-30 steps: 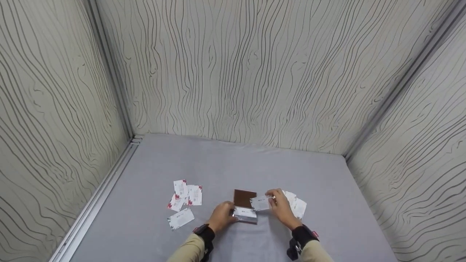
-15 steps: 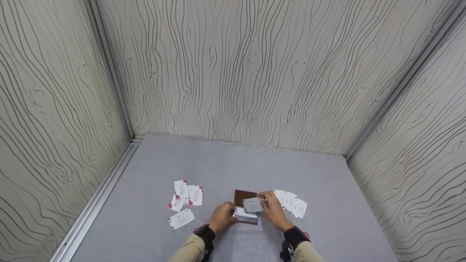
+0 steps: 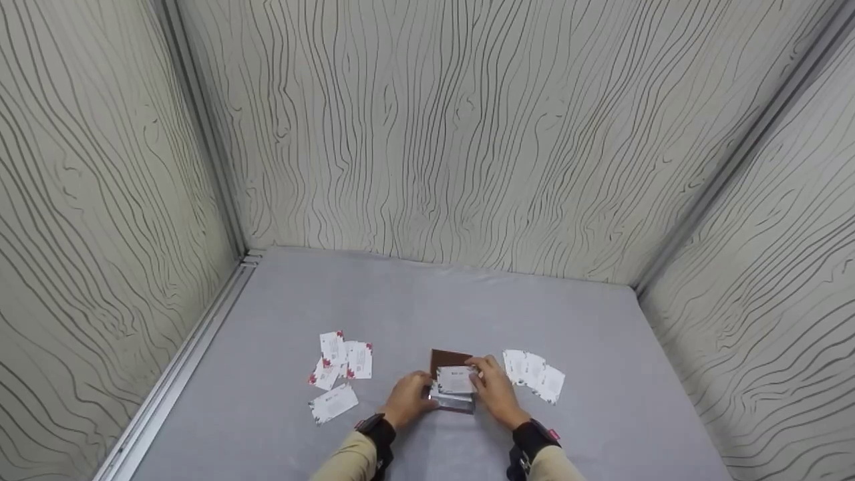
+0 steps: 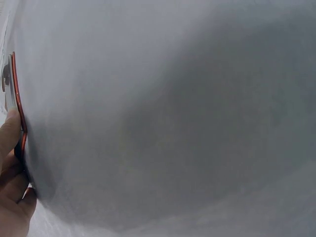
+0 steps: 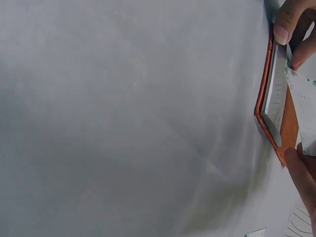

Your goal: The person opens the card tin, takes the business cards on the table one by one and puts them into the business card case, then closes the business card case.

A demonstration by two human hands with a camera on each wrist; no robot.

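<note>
A brown card holder (image 3: 447, 357) lies opened out on the grey cloth, its silvery inner tray (image 3: 453, 402) on the near half. My left hand (image 3: 405, 402) grips the holder's left side, thumb on the tray; in the left wrist view the hand (image 4: 14, 197) pinches its orange-brown edge (image 4: 18, 101). Between thumb and fingers, my right hand (image 3: 497, 395) holds a white business card (image 3: 455, 379) above the tray. Seen from the right wrist, this card (image 5: 305, 108) stands tilted over the open holder (image 5: 290, 123). Right fingertips partly cover the card's right end.
Several white cards (image 3: 533, 371) lie fanned out to the right. On the left are several red-cornered cards (image 3: 359, 361) and one green-cornered card (image 3: 334, 403). Wood-patterned panels (image 3: 427, 133) surround the cloth-covered table (image 3: 414, 294), with a metal rail (image 3: 180, 371) along the left.
My right hand has carried the card leftward from the right of the holder to over its middle, uncovering the fanned cards. My left hand keeps its grip in place.
</note>
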